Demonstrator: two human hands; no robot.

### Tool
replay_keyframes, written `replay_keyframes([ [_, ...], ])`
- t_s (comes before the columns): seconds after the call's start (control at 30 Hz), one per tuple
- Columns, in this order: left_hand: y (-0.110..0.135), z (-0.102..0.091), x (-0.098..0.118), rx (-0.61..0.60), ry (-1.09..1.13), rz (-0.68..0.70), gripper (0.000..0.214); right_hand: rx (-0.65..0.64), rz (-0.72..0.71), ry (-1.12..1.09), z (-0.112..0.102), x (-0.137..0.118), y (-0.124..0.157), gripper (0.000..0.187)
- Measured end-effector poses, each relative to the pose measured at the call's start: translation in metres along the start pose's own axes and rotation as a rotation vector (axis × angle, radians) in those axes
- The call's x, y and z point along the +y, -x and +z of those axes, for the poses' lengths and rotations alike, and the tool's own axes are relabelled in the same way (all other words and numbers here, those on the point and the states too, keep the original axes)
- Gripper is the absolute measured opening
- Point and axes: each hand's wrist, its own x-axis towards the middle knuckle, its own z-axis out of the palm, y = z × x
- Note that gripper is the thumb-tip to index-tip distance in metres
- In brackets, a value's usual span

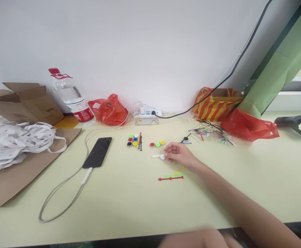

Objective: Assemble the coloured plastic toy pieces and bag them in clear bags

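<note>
My right hand (180, 153) is over the middle of the table, thumb and fingers closed on the tail side of a white arrow (156, 156). The arrow lies across a small white disc (162, 157). Just beyond the fingers sit a red disc (152, 145), a green disc (158, 144) and a yellow disc (162, 142). Nearer the front edge lie a red arrow (170, 178), a green arrow (176, 175) and a yellow arrow (180, 169). My left hand (199, 239) is a blur at the bottom edge; its fingers cannot be made out.
Left of the hand are several coloured discs (130, 140) beside upright-lying arrows (140, 141). A black disc (185, 138) and bagged arrows (225, 138) lie behind. A phone (97, 153) on a cable, bottle (74, 98), red bags (110, 110) and power strip (147, 114) also stand around.
</note>
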Motion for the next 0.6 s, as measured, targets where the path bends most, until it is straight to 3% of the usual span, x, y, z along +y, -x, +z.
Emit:
replay_keyframes([
  [0.1,-0.034,-0.018,0.034,0.159,-0.125,0.031,0.047,0.004,-0.030,-0.007,0.002,0.002,0.000,0.043],
  [0.13,-0.044,-0.026,0.037,0.303,-0.297,0.062,0.034,0.002,-0.045,-0.004,0.002,0.003,0.000,0.043],
  [0.2,-0.062,-0.049,0.030,0.399,-0.666,0.126,0.024,-0.007,-0.062,0.005,0.003,0.003,0.000,0.041],
  [0.33,-0.091,-0.104,-0.008,0.358,-1.053,0.136,0.023,-0.005,-0.052,0.025,0.002,0.001,0.000,0.041],
  [0.47,-0.105,-0.130,-0.040,0.209,-0.968,0.124,0.015,-0.035,-0.056,0.018,-0.001,0.002,-0.001,0.044],
  [0.6,-0.108,-0.133,-0.056,0.228,-0.762,0.189,0.012,-0.051,-0.068,0.084,-0.003,0.003,-0.001,0.045],
])
